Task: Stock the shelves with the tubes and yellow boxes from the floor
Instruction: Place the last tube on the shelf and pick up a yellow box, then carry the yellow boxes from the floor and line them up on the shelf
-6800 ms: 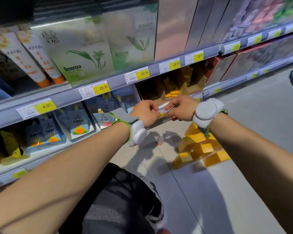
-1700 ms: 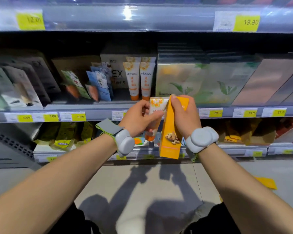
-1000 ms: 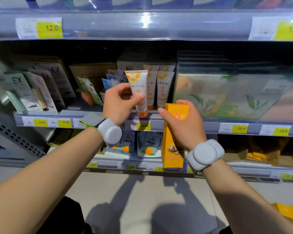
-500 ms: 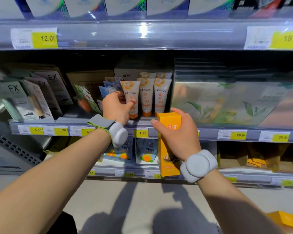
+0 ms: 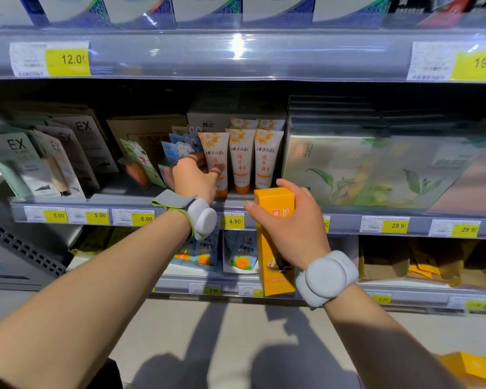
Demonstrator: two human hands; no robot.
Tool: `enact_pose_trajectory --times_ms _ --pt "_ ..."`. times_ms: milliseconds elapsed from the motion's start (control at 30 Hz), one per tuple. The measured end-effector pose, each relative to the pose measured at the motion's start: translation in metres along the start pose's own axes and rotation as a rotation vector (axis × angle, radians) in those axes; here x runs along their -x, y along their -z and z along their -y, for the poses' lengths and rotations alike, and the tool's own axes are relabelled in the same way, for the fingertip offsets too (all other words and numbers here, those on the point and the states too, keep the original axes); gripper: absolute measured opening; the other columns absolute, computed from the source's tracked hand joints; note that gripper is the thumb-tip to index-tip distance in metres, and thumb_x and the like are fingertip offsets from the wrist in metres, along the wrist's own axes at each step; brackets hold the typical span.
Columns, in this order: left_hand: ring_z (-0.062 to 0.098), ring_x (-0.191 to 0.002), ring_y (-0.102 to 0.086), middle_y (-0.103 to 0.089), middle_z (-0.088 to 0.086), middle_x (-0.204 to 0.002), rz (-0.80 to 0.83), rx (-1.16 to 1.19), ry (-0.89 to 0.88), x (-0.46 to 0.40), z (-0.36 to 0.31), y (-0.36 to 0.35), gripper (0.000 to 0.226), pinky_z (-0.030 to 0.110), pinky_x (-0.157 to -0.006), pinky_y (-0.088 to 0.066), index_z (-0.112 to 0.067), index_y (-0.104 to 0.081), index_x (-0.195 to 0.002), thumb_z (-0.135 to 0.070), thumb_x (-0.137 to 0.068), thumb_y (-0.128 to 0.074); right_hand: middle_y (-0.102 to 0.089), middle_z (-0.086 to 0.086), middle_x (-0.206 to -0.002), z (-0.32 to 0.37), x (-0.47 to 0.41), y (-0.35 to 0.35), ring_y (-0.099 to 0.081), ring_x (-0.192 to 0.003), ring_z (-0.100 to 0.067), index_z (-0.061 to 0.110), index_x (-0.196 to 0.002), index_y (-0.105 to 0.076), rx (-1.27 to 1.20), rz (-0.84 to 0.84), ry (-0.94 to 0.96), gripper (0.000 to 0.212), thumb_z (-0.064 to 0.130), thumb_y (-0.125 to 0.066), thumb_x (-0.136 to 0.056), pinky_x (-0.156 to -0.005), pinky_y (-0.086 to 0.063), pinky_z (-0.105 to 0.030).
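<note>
Head view: your left hand (image 5: pixel 192 178) is up at the middle shelf (image 5: pixel 163 202), thumb and fingers pinched on the leftmost tube (image 5: pixel 216 161). That tube stands cap-down at the shelf's front edge, just beside two matching tubes (image 5: pixel 254 158), and looks seated or very nearly so. Your right hand (image 5: pixel 289 234) is well apart from the left, lower and out in front of the price rail, wrapped round the upper half of an upright yellow box (image 5: pixel 275 242). The box is carried in the air, not resting on any shelf. More yellow boxes (image 5: pixel 472 366) lie on the floor at the lower right.

What could go wrong from here: the tube balances on a narrow cap close to the lip, so if you pull your fingers away sideways or let go while it leans, it may tip forward off the shelf or knock its neighbours down in a row. The leaning sachets (image 5: pixel 141 161) just left of your hand could slide if your knuckles brush them. The box is held high with its bottom hanging free, so it may clip the rail as you lift it.
</note>
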State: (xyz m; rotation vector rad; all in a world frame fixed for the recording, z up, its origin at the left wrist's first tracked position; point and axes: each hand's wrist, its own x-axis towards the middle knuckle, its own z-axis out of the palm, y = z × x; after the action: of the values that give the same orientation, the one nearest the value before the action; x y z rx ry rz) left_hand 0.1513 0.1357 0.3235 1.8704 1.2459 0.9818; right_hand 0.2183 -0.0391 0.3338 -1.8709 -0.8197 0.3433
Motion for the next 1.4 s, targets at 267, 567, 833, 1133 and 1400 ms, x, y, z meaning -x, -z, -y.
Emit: enact_pose_trajectory --times_ms 267,567,833,1133,1400 --pt "0.025 -0.1 -0.066 -0.074 0.005 -0.104 -0.022 0.036 0.058 -0.001 -0.006 -0.008 0.038 0.045 -0.097 -0.049 -0.017 -0.07 -0.108 -0.037 -0.075 -0.071 -0.048 0.009 -0.115 -0.001 -0.001 -0.002 -0.049 -0.11 -0.009 0.026 -0.137 -0.045 0.003 0.001 0.007 0.075 0.049 -0.075 -0.072 -0.087 -0.037 -0.021" --pt "0.023 -0.103 -0.066 -0.071 0.008 -0.112 -0.002 0.02 0.023 0.002 -0.004 -0.005 0.039 0.038 -0.092 -0.053 -0.009 -0.066 -0.116 -0.025 -0.081 -0.072 -0.048 0.009 -0.115 -0.001 -0.003 -0.005 -0.049 -0.108 -0.008 0.026 -0.137 -0.044 0.019 -0.002 0.011 0.077 0.052 -0.075 -0.071 -0.086 -0.037 -0.021" --pt "0.02 -0.101 -0.067 -0.071 0.008 -0.11 -0.003 0.008 0.013 0.008 0.004 -0.002 0.043 0.039 -0.09 -0.055 -0.006 -0.067 -0.115 -0.027 -0.078 -0.073 -0.048 0.008 -0.116 -0.003 -0.001 -0.005 -0.05 -0.108 -0.01 0.025 -0.138 -0.045 0.023 -0.009 0.021 0.077 0.048 -0.076 -0.072 -0.086 -0.037 -0.021" --pt "0.011 -0.103 -0.063 -0.065 0.007 -0.115 -0.013 0.273 0.007 0.052 -0.002 0.009 0.045 0.014 -0.086 -0.05 -0.003 -0.055 -0.127 -0.01 -0.085 -0.068 -0.044 0.008 -0.116 -0.003 0.008 0.019 -0.043 -0.109 -0.004 0.02 -0.142 -0.041 0.005 -0.085 0.031 0.083 0.049 -0.075 -0.072 -0.091 -0.033 -0.018" --pt "0.007 -0.094 -0.067 -0.072 0.002 -0.102 0.429 0.384 -0.194 0.102 -0.029 0.019 0.018 0.02 -0.078 -0.051 -0.017 -0.065 -0.109 -0.022 -0.096 -0.053 -0.068 -0.001 -0.105 0.003 0.016 0.05 -0.064 -0.099 -0.018 0.027 -0.118 -0.058 -0.05 -0.14 -0.056 0.075 0.065 -0.078 -0.056 -0.091 -0.053 -0.041"
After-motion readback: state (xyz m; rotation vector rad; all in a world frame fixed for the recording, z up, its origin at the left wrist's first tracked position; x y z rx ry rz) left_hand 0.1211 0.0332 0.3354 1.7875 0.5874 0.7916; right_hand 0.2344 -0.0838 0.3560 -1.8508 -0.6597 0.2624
